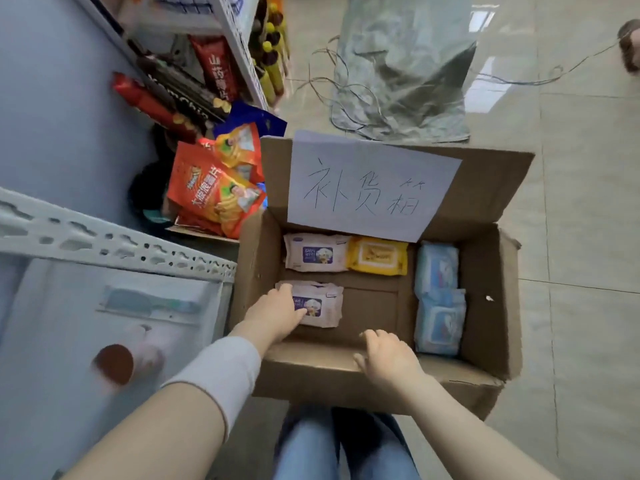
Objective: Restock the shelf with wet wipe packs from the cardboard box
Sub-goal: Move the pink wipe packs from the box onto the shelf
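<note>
**Pack pickup**

Gripping the near white wipe pack (pixel 320 306) with the left hand (pixel 277 317), at the near left of the cardboard box (pixel 485 327). Resting the right hand (pixel 384 355), fingers relaxed, on its near wall. Next, likely: lift clear, carry left to the shelf (pixel 114 244).

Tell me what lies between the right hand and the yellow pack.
Only bare box floor, in the head view: nothing lies between the right hand and the yellow pack.
</note>
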`<control>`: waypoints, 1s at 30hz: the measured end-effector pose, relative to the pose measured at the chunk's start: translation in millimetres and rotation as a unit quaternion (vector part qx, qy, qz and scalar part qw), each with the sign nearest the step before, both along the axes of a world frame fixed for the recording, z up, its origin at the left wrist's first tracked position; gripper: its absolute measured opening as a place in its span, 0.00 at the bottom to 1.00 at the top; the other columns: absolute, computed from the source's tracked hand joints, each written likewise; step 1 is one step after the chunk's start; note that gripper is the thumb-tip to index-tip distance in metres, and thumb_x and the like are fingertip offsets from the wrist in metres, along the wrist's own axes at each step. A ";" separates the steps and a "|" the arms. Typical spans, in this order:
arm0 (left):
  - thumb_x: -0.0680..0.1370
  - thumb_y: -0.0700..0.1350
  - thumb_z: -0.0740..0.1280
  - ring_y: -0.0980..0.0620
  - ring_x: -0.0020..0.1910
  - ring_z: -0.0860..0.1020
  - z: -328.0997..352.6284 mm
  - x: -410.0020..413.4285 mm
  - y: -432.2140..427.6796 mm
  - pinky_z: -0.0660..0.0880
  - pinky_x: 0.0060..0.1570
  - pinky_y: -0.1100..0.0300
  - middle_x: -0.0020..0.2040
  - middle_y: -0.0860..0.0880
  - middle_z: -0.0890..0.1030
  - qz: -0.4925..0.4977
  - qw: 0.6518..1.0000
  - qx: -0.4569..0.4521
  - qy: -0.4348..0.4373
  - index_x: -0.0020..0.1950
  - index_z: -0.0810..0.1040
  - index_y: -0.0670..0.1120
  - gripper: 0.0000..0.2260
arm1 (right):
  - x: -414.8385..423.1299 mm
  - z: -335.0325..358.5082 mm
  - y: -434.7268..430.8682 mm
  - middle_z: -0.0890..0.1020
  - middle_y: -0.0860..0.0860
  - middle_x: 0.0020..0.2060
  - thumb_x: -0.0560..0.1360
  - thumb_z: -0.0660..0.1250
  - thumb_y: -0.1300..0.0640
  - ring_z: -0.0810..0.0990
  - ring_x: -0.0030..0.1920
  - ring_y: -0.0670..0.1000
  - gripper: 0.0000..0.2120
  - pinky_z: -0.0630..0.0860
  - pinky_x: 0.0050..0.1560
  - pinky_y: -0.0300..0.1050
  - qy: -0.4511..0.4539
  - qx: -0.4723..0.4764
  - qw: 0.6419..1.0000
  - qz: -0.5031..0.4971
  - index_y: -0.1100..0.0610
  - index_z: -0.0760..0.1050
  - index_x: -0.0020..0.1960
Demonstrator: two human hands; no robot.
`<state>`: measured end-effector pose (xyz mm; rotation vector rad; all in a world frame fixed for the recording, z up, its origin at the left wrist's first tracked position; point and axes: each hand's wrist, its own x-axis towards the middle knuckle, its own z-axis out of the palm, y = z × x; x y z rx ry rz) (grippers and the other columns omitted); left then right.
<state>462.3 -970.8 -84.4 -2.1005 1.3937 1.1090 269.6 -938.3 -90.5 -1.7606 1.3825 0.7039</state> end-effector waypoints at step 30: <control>0.72 0.46 0.72 0.48 0.59 0.76 -281.4 25.0 -112.7 0.71 0.50 0.61 0.61 0.44 0.76 0.409 0.869 -0.254 0.117 0.64 0.67 0.39 0.25 | 75.6 -276.0 -55.4 0.81 0.51 0.54 0.74 0.67 0.50 0.79 0.49 0.49 0.17 0.74 0.40 0.36 -0.199 0.231 0.771 -0.558 0.53 0.72 0.61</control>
